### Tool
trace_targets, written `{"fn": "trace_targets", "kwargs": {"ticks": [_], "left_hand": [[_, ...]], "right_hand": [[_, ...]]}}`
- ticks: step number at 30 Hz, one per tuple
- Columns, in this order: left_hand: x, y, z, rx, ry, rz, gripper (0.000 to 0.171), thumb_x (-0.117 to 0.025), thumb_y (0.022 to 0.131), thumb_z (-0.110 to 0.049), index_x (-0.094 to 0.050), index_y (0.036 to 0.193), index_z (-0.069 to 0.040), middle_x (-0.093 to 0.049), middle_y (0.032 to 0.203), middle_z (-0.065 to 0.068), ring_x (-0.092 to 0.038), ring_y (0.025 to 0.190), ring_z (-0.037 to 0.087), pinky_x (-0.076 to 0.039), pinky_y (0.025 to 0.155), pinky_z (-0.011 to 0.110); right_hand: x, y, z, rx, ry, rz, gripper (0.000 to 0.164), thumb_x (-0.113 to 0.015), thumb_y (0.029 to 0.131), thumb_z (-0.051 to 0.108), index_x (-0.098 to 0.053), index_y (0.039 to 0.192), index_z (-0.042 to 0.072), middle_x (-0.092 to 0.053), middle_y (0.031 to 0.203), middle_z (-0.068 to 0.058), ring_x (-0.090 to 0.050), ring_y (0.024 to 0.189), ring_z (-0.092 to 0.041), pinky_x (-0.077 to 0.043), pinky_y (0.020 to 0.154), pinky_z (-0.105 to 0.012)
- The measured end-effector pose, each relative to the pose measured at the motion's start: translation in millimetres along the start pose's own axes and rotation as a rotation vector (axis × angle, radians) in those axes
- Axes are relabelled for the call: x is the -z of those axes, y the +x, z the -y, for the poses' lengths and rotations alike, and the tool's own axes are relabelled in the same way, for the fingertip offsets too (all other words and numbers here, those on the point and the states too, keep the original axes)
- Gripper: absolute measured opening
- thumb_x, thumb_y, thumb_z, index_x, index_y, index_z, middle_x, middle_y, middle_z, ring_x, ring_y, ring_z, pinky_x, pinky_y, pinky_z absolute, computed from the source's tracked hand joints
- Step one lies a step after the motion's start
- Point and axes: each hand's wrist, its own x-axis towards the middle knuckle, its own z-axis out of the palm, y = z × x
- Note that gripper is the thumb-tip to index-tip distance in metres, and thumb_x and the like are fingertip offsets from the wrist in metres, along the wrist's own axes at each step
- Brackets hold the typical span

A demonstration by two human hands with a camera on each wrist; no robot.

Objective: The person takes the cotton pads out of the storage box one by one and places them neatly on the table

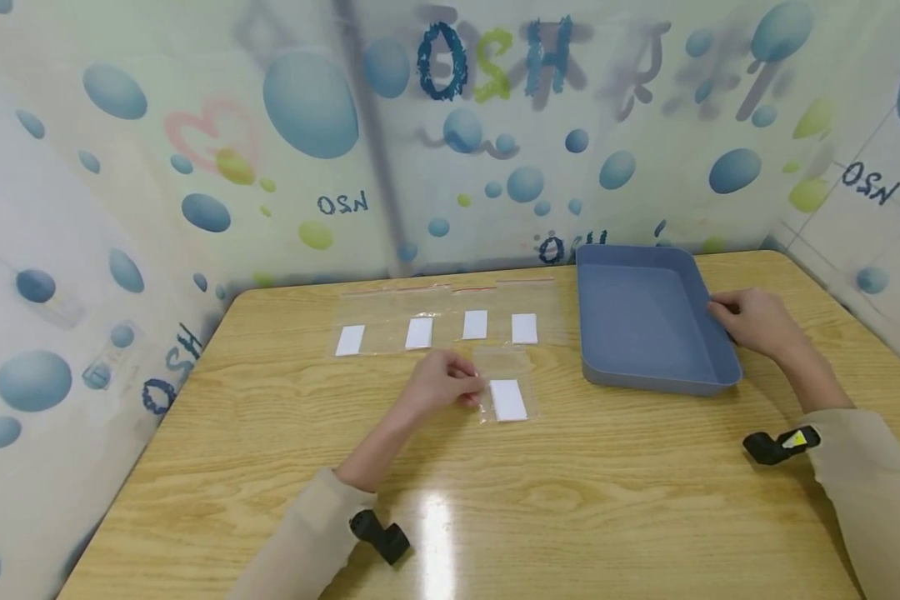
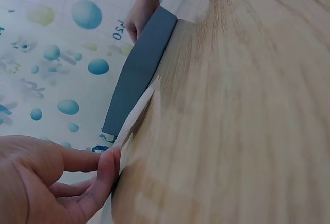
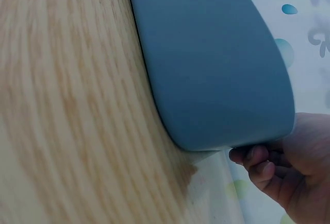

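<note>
My left hand (image 1: 441,382) pinches the left edge of a clear zip bag (image 1: 504,360) with a white card (image 1: 508,400) inside. In the left wrist view the bag (image 2: 135,113) rises at a slant from the fingertips, close over the table. My right hand (image 1: 753,321) grips the right wall of a shallow blue-grey tray (image 1: 645,292), thumb at the rim. From the right wrist, its curled fingers (image 3: 265,170) show against the tray's outer side (image 3: 216,69). Nothing lies in the tray.
Behind my left hand, several similar zip bags (image 1: 381,308) lie in a row, each with a white card (image 1: 419,332). The wooden table (image 1: 450,492) meets a patterned wall covering (image 1: 285,225) at its back edge. Black wrist cameras (image 1: 378,537) sit on both sleeves.
</note>
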Motion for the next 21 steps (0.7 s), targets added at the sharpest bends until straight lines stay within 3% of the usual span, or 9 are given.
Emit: {"fn": "trace_targets", "kwargs": {"ticks": [14, 17, 21], "left_hand": [[12.5, -1.4, -0.1, 0.022, -0.017, 0.038, 0.015, -0.069, 0.092, 0.002, -0.067, 0.103, 0.011, -0.070, 0.084, 0.017, -0.069, 0.066, 0.015, -0.060, 0.067, 0.030], [16.4, -3.2, 1.3, 0.012, -0.024, 0.059, 0.017, -0.067, 0.094, 0.002, -0.066, 0.105, 0.013, -0.069, 0.087, 0.019, -0.069, 0.068, 0.016, -0.060, 0.068, 0.031], [22.2, -7.4, 3.0, 0.003, -0.028, 0.053, 0.021, -0.067, 0.095, 0.001, -0.063, 0.110, 0.015, -0.069, 0.088, 0.020, -0.070, 0.070, 0.017, -0.061, 0.070, 0.032]], "right_hand": [[1.7, -0.5, -0.5, -0.046, 0.029, 0.031, 0.042, -0.049, 0.106, 0.018, -0.059, 0.123, -0.020, -0.055, 0.056, -0.001, -0.052, 0.049, -0.017, -0.040, 0.049, -0.030], [4.4, -1.9, 2.5, -0.076, 0.047, 0.014, 0.045, -0.048, 0.107, 0.021, -0.058, 0.124, -0.019, -0.062, 0.064, -0.009, -0.056, 0.052, -0.019, -0.042, 0.048, -0.030], [11.7, -3.6, 8.8, -0.115, 0.088, -0.029, 0.048, -0.045, 0.107, 0.025, -0.054, 0.128, -0.018, -0.066, 0.089, -0.028, -0.062, 0.059, -0.023, -0.045, 0.048, -0.030]]}}
